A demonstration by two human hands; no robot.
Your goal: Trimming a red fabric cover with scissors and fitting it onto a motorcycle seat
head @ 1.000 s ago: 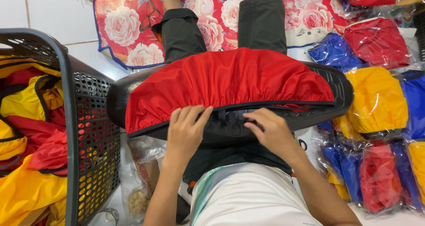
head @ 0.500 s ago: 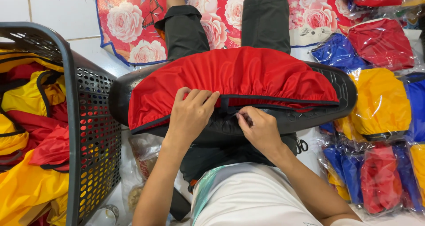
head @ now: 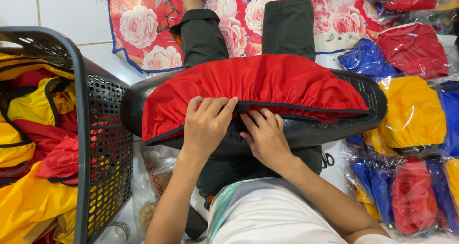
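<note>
Red elastic cover (head: 258, 88) lies stretched over the black seat form (head: 334, 129) across the person's lap, seen from the head camera. Left hand (head: 206, 124) lies flat, fingers together, pressing the hem; right hand (head: 266, 138) curls, fingertips tucked at the black trim. Pressing evenly while pulling the edge should keep it unwrinkled.

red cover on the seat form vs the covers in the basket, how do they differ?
The red cover is stretched over the black seat form, with left hand and right hand at its hem; the basket covers lie crumpled and loose. The stretched one is all red; the basket holds yellow and red. Both share black edging.
</note>
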